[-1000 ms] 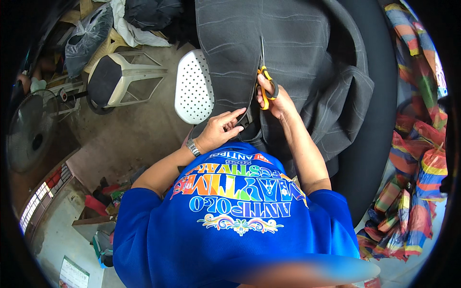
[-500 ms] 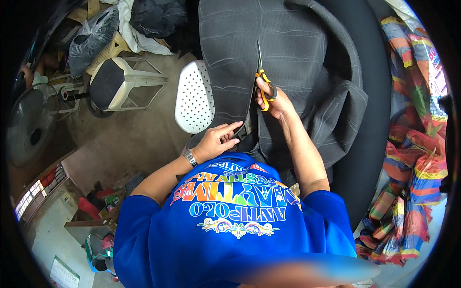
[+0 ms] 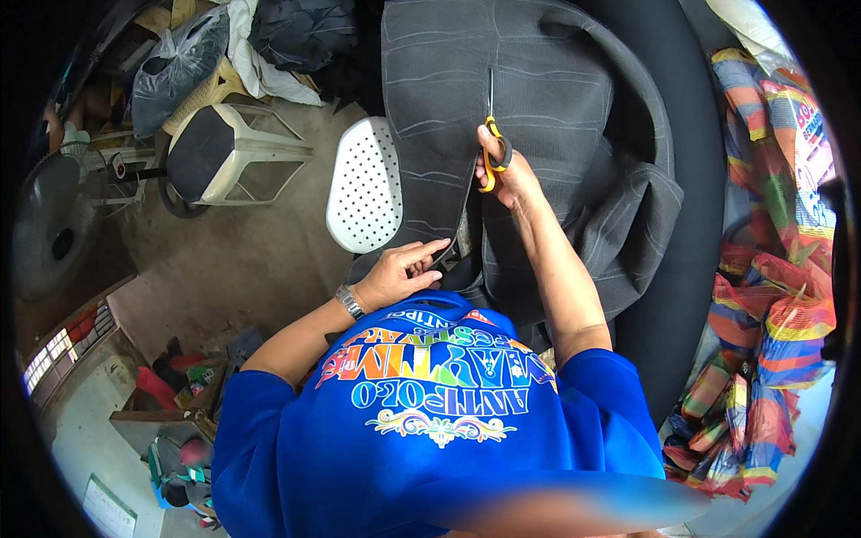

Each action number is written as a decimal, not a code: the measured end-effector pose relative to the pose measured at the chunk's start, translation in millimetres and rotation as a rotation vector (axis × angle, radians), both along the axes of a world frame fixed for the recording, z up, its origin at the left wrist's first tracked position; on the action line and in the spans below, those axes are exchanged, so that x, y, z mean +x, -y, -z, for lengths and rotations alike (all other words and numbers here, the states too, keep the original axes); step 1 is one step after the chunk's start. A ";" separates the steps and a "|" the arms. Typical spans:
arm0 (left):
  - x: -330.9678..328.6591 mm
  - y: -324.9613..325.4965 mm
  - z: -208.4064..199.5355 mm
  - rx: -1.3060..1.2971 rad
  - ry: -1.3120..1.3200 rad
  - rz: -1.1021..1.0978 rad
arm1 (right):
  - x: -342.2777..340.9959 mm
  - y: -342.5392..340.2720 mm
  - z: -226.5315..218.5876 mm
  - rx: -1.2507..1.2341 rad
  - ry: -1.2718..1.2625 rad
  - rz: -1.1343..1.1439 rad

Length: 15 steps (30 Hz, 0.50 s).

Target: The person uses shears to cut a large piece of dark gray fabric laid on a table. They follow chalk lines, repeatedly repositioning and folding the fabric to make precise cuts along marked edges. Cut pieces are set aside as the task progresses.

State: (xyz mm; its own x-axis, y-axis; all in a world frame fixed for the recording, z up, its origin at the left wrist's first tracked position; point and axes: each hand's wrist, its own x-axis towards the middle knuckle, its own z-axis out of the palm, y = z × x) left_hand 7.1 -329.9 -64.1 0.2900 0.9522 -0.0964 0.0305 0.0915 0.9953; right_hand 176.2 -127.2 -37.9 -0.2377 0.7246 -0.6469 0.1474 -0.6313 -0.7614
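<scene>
A large sheet of dark grey fabric [image 3: 547,117] with pale chalk-like lines lies in front of me, split by a long cut running away from my body. My right hand [image 3: 508,170] grips yellow-and-black scissors [image 3: 491,134] at the far end of that cut. Their blades point away from me along the fabric and look almost closed. Near my body, my left hand [image 3: 401,272] holds the left cut edge between its fingers; the fingertips' grip is partly hidden. A metal watch is on the left wrist.
Left of the fabric is a white perforated seat [image 3: 365,184]. A pale plastic stool [image 3: 235,152] with a dark top and a fan [image 3: 58,215] stand farther left. A thick black padded surface [image 3: 686,179] borders the right, with colourful striped mesh bundles [image 3: 794,332] beyond.
The scissors and my right hand have moved slightly farther away from me along the fabric, and the cut is a little longer. My left hand stays at the near edge.
</scene>
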 end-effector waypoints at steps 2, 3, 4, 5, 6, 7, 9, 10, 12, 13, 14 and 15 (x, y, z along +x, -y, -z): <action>-0.8 0.9 -0.2 0.006 -0.008 0.010 | -0.7 1.4 1.4 0.033 -0.010 0.029; -1.1 1.5 -0.4 -0.003 0.000 0.000 | -0.3 -0.2 1.7 -0.025 -0.018 0.032; -1.4 2.0 -0.3 -0.013 0.008 -0.011 | -0.6 -3.8 2.0 -0.078 -0.025 0.035; -1.6 2.5 -0.3 -0.021 0.015 -0.022 | -1.2 -8.6 2.3 -0.129 -0.054 0.027; -1.9 3.0 -0.3 -0.016 0.012 -0.001 | -3.9 -13.8 3.9 -0.102 -0.060 0.025; -2.1 3.4 0.0 -0.011 0.008 0.020 | -2.5 -24.5 2.3 -0.180 -0.026 -0.079; -2.6 4.3 0.3 -0.011 -0.001 0.028 | -3.8 -33.3 4.5 -0.128 -0.048 -0.083; -2.7 4.7 0.7 -0.015 -0.005 0.015 | -4.3 -36.6 5.8 -0.132 -0.035 -0.087; -2.6 5.5 1.8 -0.019 -0.006 -0.001 | -6.3 -38.7 10.1 -0.112 -0.001 -0.053; -2.6 6.1 2.3 -0.020 -0.003 -0.005 | -7.0 -38.0 12.2 -0.103 0.024 -0.032; -2.4 6.6 3.0 -0.022 0.000 -0.008 | -8.2 -35.9 14.5 -0.038 0.026 -0.024; -2.4 7.2 3.5 -0.025 0.001 0.002 | -9.3 -33.4 16.5 0.027 0.038 -0.007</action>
